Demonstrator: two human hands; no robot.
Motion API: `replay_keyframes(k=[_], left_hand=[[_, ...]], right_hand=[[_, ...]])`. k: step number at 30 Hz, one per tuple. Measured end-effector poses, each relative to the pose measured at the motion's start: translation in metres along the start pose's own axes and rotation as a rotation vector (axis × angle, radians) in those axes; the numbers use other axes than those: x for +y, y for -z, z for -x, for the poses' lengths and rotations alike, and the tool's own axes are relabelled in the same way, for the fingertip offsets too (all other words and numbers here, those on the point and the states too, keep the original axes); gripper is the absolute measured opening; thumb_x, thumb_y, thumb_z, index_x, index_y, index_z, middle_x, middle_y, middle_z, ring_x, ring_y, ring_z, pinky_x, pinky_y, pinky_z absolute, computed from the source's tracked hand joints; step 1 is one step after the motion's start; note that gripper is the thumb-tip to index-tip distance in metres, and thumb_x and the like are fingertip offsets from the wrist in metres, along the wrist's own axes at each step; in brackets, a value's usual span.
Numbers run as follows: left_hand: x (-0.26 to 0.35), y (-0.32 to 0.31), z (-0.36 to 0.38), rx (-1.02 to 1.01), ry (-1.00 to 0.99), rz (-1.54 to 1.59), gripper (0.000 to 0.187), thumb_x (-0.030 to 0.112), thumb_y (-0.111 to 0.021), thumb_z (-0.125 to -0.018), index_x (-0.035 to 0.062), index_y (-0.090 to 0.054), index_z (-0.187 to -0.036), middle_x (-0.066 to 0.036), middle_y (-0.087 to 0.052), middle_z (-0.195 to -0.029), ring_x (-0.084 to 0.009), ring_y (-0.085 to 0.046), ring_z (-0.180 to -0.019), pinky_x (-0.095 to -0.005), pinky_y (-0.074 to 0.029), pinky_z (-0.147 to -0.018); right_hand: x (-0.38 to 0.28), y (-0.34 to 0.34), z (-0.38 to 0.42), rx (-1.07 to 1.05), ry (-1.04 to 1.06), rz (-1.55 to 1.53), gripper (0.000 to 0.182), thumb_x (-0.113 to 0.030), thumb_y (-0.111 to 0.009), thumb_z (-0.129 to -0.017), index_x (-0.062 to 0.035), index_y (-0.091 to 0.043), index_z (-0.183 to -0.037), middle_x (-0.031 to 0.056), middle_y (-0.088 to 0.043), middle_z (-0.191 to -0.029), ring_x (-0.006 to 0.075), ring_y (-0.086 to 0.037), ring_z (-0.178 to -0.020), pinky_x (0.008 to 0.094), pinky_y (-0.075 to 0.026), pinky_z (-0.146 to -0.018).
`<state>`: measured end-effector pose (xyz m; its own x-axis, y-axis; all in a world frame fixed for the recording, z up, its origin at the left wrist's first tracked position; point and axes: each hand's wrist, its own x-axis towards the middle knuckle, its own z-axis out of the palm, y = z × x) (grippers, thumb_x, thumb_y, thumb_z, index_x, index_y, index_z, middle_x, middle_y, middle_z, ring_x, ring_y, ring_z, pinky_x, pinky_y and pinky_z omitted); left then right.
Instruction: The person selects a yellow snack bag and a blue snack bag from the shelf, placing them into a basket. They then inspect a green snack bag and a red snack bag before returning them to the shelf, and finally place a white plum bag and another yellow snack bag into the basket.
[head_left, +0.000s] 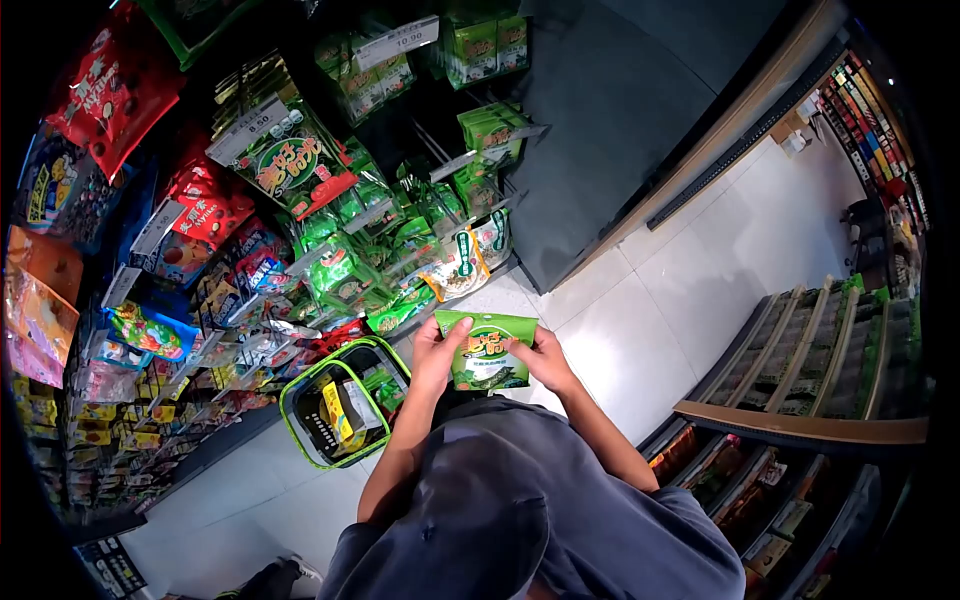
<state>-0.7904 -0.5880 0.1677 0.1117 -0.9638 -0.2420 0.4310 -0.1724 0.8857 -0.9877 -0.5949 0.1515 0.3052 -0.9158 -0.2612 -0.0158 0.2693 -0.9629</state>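
A green snack packet (490, 352) with large red and yellow lettering is held upright in front of my body. My left hand (437, 352) grips its left edge, the thumb lying over the front. On the opposite edge my right hand (545, 357) pinches the packet, thumb in front as well. The fingers behind the packet are hidden. Just left of my left forearm, on the floor, stands a black shopping basket (292, 400) with a bright green rim. Inside it lie a yellow package (342, 412) and some green packets (384, 388).
Hanging snack packets fill the rack at left, with green packets (345, 275), red bags (115, 90) and price tags (248, 130). A white and orange packet (462, 265) hangs low ahead. Stocked shelves (800, 425) stand at right. A shoe (305, 568) shows at bottom left.
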Motion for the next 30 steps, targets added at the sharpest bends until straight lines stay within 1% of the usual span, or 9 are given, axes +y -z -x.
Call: replay_keyframes(k=[7, 9, 11, 15, 17, 19, 25, 27, 30], left_hand=[[0.012, 0.011, -0.044, 0.025, 0.043, 0.027, 0.021, 0.015, -0.068, -0.088, 0.0028, -0.062, -0.105, -0.003, -0.066, -0.097, -0.0078, -0.059, -0.082, -0.0236, -0.048, -0.075], [0.014, 0.015, -0.058, 0.035, 0.061, 0.005, 0.022, 0.016, -0.067, -0.089, 0.0036, -0.062, -0.106, -0.002, -0.066, -0.098, -0.0077, -0.058, -0.083, -0.0236, -0.047, -0.075], [0.014, 0.021, -0.070, 0.021, 0.064, -0.002, 0.021, 0.017, -0.067, -0.089, 0.0043, -0.062, -0.104, -0.002, -0.066, -0.097, -0.0075, -0.058, -0.082, -0.0234, -0.047, -0.075], [0.016, 0.028, -0.088, 0.023, 0.078, -0.034, 0.021, 0.017, -0.070, -0.087, 0.0036, -0.061, -0.101, -0.003, -0.066, -0.095, -0.0073, -0.059, -0.080, -0.0237, -0.048, -0.073], [0.024, 0.025, -0.090, 0.060, 0.098, -0.022, 0.026, 0.017, -0.073, -0.084, 0.0028, -0.060, -0.101, -0.004, -0.066, -0.094, -0.0085, -0.060, -0.080, -0.0242, -0.049, -0.073], [0.023, 0.025, -0.094, 0.098, 0.089, -0.059, 0.035, 0.016, -0.077, -0.079, 0.0008, -0.058, -0.105, -0.006, -0.065, -0.095, -0.0113, -0.061, -0.082, -0.0251, -0.050, -0.073], [0.023, 0.017, -0.114, 0.126, 0.058, -0.052, 0.037, 0.011, -0.077, -0.079, -0.0002, -0.056, -0.107, -0.008, -0.065, -0.099, -0.0130, -0.061, -0.085, -0.0256, -0.049, -0.075], [0.023, 0.014, -0.121, 0.106, 0.035, -0.114, 0.034, 0.011, -0.073, -0.083, -0.0008, -0.054, -0.109, -0.008, -0.063, -0.102, -0.0148, -0.062, -0.088, -0.0268, -0.051, -0.076], [0.023, 0.002, -0.135, 0.104, 0.029, -0.089, 0.034, 0.010, -0.072, -0.083, -0.0013, -0.055, -0.110, -0.008, -0.064, -0.102, -0.0147, -0.062, -0.088, -0.0271, -0.051, -0.076]], right_hand=[[-0.030, -0.009, -0.051, 0.141, 0.105, -0.073, 0.027, -0.016, -0.063, -0.091, 0.0009, -0.060, -0.111, 0.0044, -0.065, -0.096, 0.0086, -0.057, -0.085, 0.0238, -0.046, -0.076], [-0.033, -0.010, -0.067, 0.237, 0.167, -0.025, 0.024, -0.015, -0.063, -0.091, 0.0016, -0.062, -0.109, 0.0039, -0.065, -0.095, 0.0077, -0.056, -0.084, 0.0229, -0.046, -0.076], [-0.035, -0.013, -0.080, 0.278, 0.142, -0.014, 0.023, -0.016, -0.061, -0.092, 0.0020, -0.064, -0.105, 0.0026, -0.064, -0.092, 0.0091, -0.056, -0.085, 0.0234, -0.045, -0.078], [-0.039, -0.020, -0.094, 0.280, 0.181, -0.001, 0.021, -0.015, -0.063, -0.091, 0.0028, -0.065, -0.101, 0.0017, -0.063, -0.087, 0.0069, -0.054, -0.080, 0.0213, -0.043, -0.073], [-0.034, -0.024, -0.097, 0.265, 0.126, -0.002, 0.019, -0.013, -0.063, -0.090, 0.0030, -0.065, -0.100, 0.0014, -0.064, -0.086, 0.0068, -0.054, -0.079, 0.0213, -0.044, -0.071], [-0.029, -0.027, -0.104, 0.242, 0.152, 0.003, 0.016, -0.011, -0.063, -0.090, 0.0030, -0.066, -0.098, 0.0019, -0.064, -0.084, 0.0069, -0.055, -0.077, 0.0217, -0.045, -0.070], [-0.023, -0.018, -0.125, 0.201, 0.174, 0.053, 0.019, -0.012, -0.064, -0.090, 0.0039, -0.065, -0.100, 0.0039, -0.066, -0.083, 0.0067, -0.059, -0.074, 0.0216, -0.048, -0.067], [-0.022, -0.010, -0.135, 0.179, 0.175, 0.105, 0.020, -0.013, -0.064, -0.090, 0.0038, -0.064, -0.101, 0.0043, -0.066, -0.084, 0.0067, -0.059, -0.075, 0.0216, -0.048, -0.067], [-0.021, 0.001, -0.153, 0.189, 0.220, 0.027, 0.021, -0.014, -0.065, -0.090, 0.0036, -0.064, -0.101, 0.0041, -0.066, -0.084, 0.0065, -0.059, -0.075, 0.0215, -0.048, -0.067]])
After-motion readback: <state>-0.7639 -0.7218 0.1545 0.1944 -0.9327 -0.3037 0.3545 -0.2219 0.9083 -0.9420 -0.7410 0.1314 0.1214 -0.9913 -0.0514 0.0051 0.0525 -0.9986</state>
